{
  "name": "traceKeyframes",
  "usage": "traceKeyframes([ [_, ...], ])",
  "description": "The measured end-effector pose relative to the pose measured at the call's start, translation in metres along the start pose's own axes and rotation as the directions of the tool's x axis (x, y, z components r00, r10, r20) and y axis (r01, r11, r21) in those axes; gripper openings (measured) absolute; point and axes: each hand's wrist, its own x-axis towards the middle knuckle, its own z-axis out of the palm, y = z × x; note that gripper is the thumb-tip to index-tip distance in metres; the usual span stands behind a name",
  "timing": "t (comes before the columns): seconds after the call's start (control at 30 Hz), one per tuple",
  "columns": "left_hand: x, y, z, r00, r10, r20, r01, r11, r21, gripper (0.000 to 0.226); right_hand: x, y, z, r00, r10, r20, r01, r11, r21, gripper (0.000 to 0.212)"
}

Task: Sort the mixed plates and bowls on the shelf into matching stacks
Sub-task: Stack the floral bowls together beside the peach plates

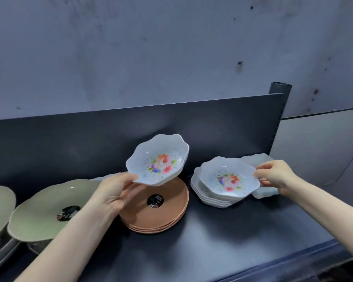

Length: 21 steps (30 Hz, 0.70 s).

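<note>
At the right end of the shelf (222, 237), the right hand (275, 176) pinches the rim of the seated bowl (229, 179) on the white stack (204, 198). The left hand (112, 192), fingers clamped on its rim, holds the lifted bowl (157, 159) tilted over the brown plates (157, 214). She'd best level it, then nest it squarely.

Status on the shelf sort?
Left hand grips floral bowl above brown plates. Right hand pinches second bowl atop white stack. Nothing between bowls.
</note>
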Motion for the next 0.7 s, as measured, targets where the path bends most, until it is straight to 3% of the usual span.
traceKeyframes([
  [0.13,-0.015,-0.015,0.021,0.996,0.086,-0.037,-0.085,0.996,0.027,0.018,0.035,0.001,0.016,0.99,-0.086,0.111,0.112,0.961,-0.254,0.022],
  [0.27,-0.025,-0.028,0.031,0.986,0.142,-0.082,-0.139,0.989,0.045,0.017,0.058,0.005,0.033,0.935,-0.288,0.206,0.354,0.757,-0.549,0.013],
  [0.33,-0.028,-0.035,0.032,0.98,0.162,-0.118,-0.158,0.986,0.046,0.015,0.064,0.004,0.038,0.888,-0.378,0.263,0.458,0.671,-0.583,0.003],
  [0.47,-0.033,-0.047,0.035,0.965,0.198,-0.171,-0.193,0.98,0.041,0.016,0.08,0.002,0.039,0.84,-0.466,0.277,0.532,0.61,-0.587,0.007],
  [0.53,-0.035,-0.053,0.039,0.959,0.208,-0.191,-0.207,0.978,0.027,0.017,0.09,-0.002,0.039,0.823,-0.49,0.288,0.555,0.586,-0.59,0.024],
  [0.7,-0.039,-0.065,0.054,0.949,0.246,-0.199,-0.252,0.968,-0.007,0.021,0.092,-0.014,0.044,0.81,-0.429,0.4,0.585,0.534,-0.611,0.024],
])
